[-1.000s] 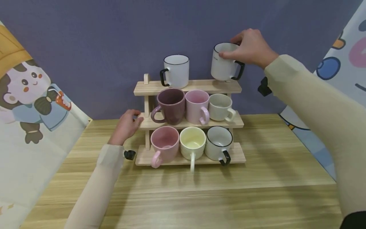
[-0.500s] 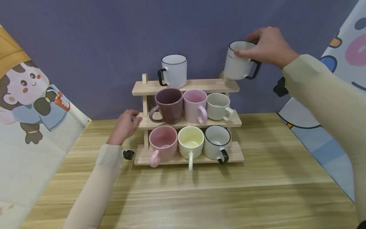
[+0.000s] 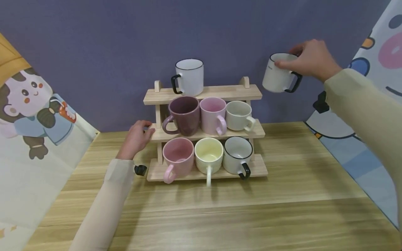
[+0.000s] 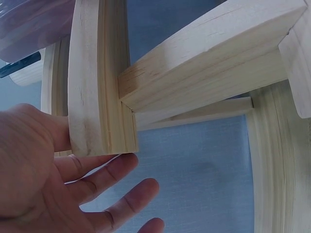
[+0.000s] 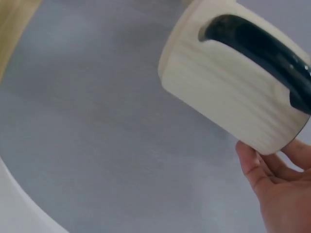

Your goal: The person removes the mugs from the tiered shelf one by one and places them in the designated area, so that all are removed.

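Note:
My right hand (image 3: 315, 61) holds a white mug (image 3: 277, 78) by its rim, thumb in front and fingers behind. The mug hangs in the air right of the rack's top shelf, slightly tilted, its black handle (image 5: 262, 48) toward the right in the head view. At the left, my left hand (image 3: 135, 137) grips the end of the middle shelf of a three-tier wooden rack (image 3: 226, 91). In the left wrist view the thumb and index finger pinch that shelf's end (image 4: 102, 97), while the other fingers spread loosely below.
Another white black-rimmed mug (image 3: 192, 80) stands on the top shelf. The middle shelf bears a plum mug (image 3: 190, 120), a lilac one (image 3: 211, 120) and a grey-white one (image 3: 237, 120). Below sit a pink mug (image 3: 180, 164), a yellow mug (image 3: 208, 164) and a white black-handled mug (image 3: 233, 164).
My right hand has carried the white mug rightward, away from over the top shelf to beside it, and a little lower over the last half second. The left hand stays at the rack.

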Tool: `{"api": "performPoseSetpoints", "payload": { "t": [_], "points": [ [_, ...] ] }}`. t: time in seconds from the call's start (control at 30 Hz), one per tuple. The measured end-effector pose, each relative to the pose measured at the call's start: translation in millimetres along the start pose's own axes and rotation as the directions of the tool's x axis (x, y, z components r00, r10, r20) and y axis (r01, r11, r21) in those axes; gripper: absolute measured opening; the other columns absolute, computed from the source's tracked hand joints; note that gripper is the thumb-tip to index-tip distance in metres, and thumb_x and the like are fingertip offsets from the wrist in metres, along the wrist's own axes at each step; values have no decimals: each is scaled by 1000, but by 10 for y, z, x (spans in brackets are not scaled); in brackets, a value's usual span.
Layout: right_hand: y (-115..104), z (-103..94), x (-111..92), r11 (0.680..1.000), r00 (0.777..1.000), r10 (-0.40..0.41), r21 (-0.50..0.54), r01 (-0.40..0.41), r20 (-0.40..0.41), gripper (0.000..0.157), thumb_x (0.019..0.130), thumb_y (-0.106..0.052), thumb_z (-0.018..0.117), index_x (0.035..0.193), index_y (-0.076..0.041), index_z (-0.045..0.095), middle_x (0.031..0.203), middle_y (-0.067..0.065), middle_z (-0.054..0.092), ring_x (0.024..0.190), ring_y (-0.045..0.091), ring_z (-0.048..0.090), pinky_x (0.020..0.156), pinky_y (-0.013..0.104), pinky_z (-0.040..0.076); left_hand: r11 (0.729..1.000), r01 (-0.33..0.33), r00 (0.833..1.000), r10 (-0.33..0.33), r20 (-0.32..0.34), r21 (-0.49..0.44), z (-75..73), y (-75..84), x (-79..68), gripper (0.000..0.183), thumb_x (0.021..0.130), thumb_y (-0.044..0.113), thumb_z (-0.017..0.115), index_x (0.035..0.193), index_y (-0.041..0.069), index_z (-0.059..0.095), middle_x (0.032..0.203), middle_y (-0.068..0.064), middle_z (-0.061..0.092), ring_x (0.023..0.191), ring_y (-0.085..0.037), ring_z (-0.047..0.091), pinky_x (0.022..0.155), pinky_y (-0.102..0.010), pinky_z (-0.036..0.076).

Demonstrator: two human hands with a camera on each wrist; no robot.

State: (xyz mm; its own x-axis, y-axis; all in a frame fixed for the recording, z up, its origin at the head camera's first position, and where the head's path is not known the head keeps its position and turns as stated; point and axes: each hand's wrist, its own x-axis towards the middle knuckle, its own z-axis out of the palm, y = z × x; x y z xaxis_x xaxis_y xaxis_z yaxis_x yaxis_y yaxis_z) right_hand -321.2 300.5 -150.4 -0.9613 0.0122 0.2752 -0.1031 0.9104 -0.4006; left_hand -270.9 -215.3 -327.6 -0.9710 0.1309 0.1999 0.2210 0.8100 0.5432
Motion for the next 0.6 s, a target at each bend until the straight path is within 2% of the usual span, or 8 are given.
{"api": "performPoseSetpoints", "payload": {
  "t": [0.1, 0.23, 0.37, 0.6],
  "points": [
    [111, 78, -8, 999, 999, 53, 10, -53, 4, 93, 79, -62, 59, 138, 7, 41, 135, 31, 40, 110, 45, 43, 83, 61, 42, 1000, 4, 1000, -4, 4, 0, -4, 7, -2, 42, 100, 21, 48, 131, -7, 47, 127, -25, 45, 102, -38, 51, 85, -50, 43],
    [245, 184, -29, 996, 996, 92, 5, -92, 20, 96, 78, -65, 58, 137, 8, 41, 136, 32, 39, 111, 46, 43, 81, 60, 42, 1000, 2, 1000, -2, 4, 2, -4, 10, -2, 42, 100, 21, 48, 131, -7, 47, 127, -24, 46, 102, -38, 52, 86, -50, 43],
    [356, 307, -48, 995, 994, 100, -11, -99, 52, 98, 76, -68, 58, 135, 9, 43, 134, 33, 40, 110, 46, 43, 78, 59, 43, 1000, 6, 1000, -6, 0, 9, -4, -2, -7, 41, 100, 20, 49, 130, -6, 48, 126, -24, 46, 101, -38, 53, 85, -49, 43],
    [493, 558, -85, 994, 990, 107, -5, -107, 90, 102, 75, -69, 59, 135, 11, 42, 135, 33, 40, 113, 47, 43, 82, 59, 42, 1000, 17, 1000, -17, 8, 16, -11, -4, -15, 42, 100, 22, 47, 131, -6, 47, 128, -24, 46, 101, -37, 53, 84, -49, 44]
  ]
}}
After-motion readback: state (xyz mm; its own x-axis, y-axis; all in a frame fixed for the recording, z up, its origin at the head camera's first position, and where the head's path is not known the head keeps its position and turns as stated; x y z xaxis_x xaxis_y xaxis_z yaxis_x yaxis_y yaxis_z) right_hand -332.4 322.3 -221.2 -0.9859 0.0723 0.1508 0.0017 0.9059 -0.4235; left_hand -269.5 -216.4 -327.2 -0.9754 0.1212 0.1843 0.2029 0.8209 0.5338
